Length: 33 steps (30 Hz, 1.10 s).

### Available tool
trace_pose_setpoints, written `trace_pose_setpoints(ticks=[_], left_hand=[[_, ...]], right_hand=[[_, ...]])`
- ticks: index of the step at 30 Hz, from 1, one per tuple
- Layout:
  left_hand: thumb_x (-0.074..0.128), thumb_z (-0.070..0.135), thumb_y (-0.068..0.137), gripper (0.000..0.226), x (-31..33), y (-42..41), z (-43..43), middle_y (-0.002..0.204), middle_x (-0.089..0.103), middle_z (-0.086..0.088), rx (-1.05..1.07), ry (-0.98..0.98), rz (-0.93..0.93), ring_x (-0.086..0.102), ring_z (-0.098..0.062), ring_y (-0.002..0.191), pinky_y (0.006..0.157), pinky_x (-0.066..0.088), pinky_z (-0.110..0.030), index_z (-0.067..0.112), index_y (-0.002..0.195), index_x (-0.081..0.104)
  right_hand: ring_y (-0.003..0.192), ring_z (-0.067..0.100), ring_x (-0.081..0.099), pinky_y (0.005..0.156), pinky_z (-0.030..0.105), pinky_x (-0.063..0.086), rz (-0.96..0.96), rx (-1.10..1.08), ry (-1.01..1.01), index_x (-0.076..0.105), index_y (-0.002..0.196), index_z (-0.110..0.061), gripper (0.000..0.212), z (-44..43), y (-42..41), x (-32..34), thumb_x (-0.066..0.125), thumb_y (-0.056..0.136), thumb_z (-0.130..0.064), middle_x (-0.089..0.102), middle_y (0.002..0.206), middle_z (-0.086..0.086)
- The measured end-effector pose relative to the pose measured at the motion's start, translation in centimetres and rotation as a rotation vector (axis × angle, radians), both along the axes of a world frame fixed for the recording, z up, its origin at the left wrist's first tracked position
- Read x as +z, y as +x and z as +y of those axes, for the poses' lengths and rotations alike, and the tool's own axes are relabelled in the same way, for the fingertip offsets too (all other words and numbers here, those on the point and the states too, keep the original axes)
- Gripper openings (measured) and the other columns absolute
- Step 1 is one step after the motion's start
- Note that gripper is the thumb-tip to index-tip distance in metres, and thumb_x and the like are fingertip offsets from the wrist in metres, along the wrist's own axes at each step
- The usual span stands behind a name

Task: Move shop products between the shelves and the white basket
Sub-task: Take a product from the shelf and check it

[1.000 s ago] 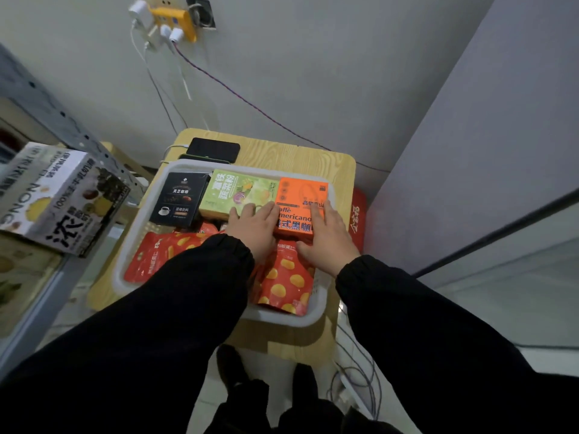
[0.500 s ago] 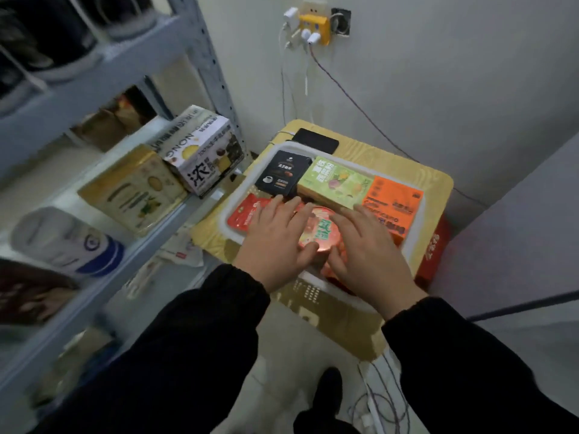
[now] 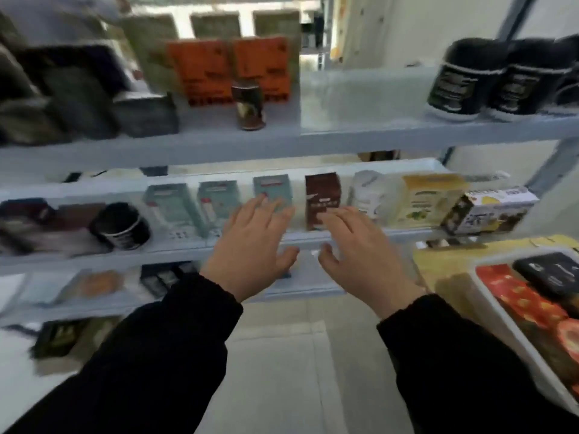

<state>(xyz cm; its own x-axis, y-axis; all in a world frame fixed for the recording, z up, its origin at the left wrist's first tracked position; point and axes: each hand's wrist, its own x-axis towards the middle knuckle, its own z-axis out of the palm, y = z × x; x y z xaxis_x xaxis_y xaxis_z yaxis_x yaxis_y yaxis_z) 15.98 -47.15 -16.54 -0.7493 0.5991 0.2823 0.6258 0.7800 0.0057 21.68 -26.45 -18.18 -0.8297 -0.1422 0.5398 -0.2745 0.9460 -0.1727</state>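
Note:
The view is blurred by motion. Both of my hands are raised in front of the grey metal shelves (image 3: 313, 142), fingers spread and holding nothing. My left hand (image 3: 253, 245) hovers before a teal carton (image 3: 272, 191) on the middle shelf. My right hand (image 3: 360, 255) hovers just right of it, its fingertips in front of a dark brown carton (image 3: 322, 195). The white basket (image 3: 488, 302) sits at the right edge on a wooden table, holding red snack packets (image 3: 520, 296) and a black box (image 3: 554, 270).
The middle shelf also carries two more teal cartons (image 3: 170, 208), a black tin (image 3: 120, 227), a white bag (image 3: 371, 191), a yellow box (image 3: 429, 198) and a milk carton pack (image 3: 488, 211). The top shelf holds orange boxes (image 3: 228, 70), a brown can (image 3: 249, 106) and black tubs (image 3: 463, 79). Pale floor lies below.
My view has swung left from the basket to the shelves. Both hands have left the products in the basket and now hover empty before the middle shelf.

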Motion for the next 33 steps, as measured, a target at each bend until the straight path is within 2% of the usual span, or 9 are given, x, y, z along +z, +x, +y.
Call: trace_pose_setpoints(ticks=[4,8,11,14,17,21,24,29,33], left_hand=[[0.037,0.056,0.092,0.071,2.4,-0.7,-14.2,0.149,0.052,-0.013,0.188,0.012,0.078,0.042,-0.041,0.141,0.111,0.04,-0.06,0.015,0.148,0.046],[0.041,0.057,0.09,0.071,4.8,-0.9,-26.0,0.149,0.051,-0.012,0.355,0.011,0.131,0.041,-0.04,0.142,0.111,0.039,-0.061,0.017,0.148,0.043],[0.044,0.056,0.091,0.069,6.4,-1.1,-32.3,0.149,0.051,-0.012,0.437,0.025,0.151,0.041,-0.04,0.141,0.112,0.038,-0.061,0.017,0.147,0.043],[0.038,0.057,0.09,0.071,8.2,-2.0,-36.7,0.148,0.052,-0.012,0.528,0.039,0.17,0.042,-0.039,0.14,0.114,0.038,-0.058,0.017,0.147,0.048],[0.039,0.058,0.091,0.072,9.5,-4.0,-40.4,0.151,0.049,-0.01,0.577,0.039,0.194,0.039,-0.037,0.143,0.115,0.035,-0.056,0.017,0.15,0.044],[0.045,0.056,0.093,0.07,11.5,-8.5,-44.6,0.152,0.047,-0.009,0.623,0.01,0.221,0.037,-0.034,0.144,0.118,0.031,-0.049,0.018,0.152,0.042],[0.037,0.059,0.092,0.073,13.5,-12.7,-47.5,0.15,0.05,-0.01,0.641,0.0,0.233,0.039,-0.034,0.143,0.118,0.032,-0.049,0.017,0.151,0.043],[0.036,0.06,0.091,0.072,16.4,-20.5,-52.3,0.149,0.05,-0.006,0.68,-0.014,0.218,0.04,-0.032,0.142,0.114,0.038,-0.054,0.019,0.15,0.045],[0.036,0.059,0.092,0.071,17.4,-25.2,-56.6,0.151,0.05,-0.006,0.728,-0.046,0.239,0.041,-0.032,0.142,0.118,0.036,-0.051,0.02,0.151,0.046]], right_hand=[[0.116,0.034,0.059,0.103,0.045,0.05,0.071,0.208,0.05,0.064,0.125,0.0,0.044,-13.2,-4.9,3.4,0.059,0.086,-0.02,0.066,0.12,0.018],[0.12,0.033,0.058,0.108,0.043,0.046,0.098,0.418,0.064,0.063,0.129,-0.004,0.043,-24.7,-8.5,6.4,0.065,0.088,-0.017,0.065,0.124,0.015],[0.118,0.031,0.059,0.105,0.046,0.05,0.114,0.509,0.107,0.062,0.131,-0.007,0.046,-31.3,-11.1,8.4,0.066,0.086,-0.016,0.064,0.126,0.013],[0.119,0.033,0.058,0.106,0.047,0.049,0.157,0.579,0.158,0.061,0.13,-0.006,0.046,-36.2,-14.3,10.0,0.061,0.085,-0.016,0.064,0.125,0.014],[0.122,0.036,0.058,0.108,0.047,0.047,0.187,0.623,0.179,0.061,0.131,-0.003,0.048,-40.1,-17.8,11.6,0.065,0.085,-0.015,0.065,0.124,0.015],[0.117,0.031,0.059,0.107,0.042,0.046,0.229,0.658,0.219,0.063,0.129,-0.004,0.047,-44.6,-23.6,13.9,0.068,0.084,-0.016,0.066,0.122,0.013],[0.116,0.028,0.059,0.105,0.038,0.046,0.268,0.667,0.263,0.062,0.13,-0.007,0.047,-47.6,-28.6,16.6,0.069,0.087,-0.023,0.067,0.122,0.01],[0.126,0.028,0.052,0.107,0.044,0.044,0.208,0.679,0.336,0.056,0.137,-0.012,0.049,-53.5,-36.3,21.9,0.057,0.09,-0.026,0.06,0.131,0.008],[0.122,0.03,0.051,0.1,0.045,0.047,0.142,0.669,0.434,0.052,0.137,-0.015,0.049,-58.8,-41.0,24.8,0.056,0.092,-0.032,0.057,0.129,0.01]])
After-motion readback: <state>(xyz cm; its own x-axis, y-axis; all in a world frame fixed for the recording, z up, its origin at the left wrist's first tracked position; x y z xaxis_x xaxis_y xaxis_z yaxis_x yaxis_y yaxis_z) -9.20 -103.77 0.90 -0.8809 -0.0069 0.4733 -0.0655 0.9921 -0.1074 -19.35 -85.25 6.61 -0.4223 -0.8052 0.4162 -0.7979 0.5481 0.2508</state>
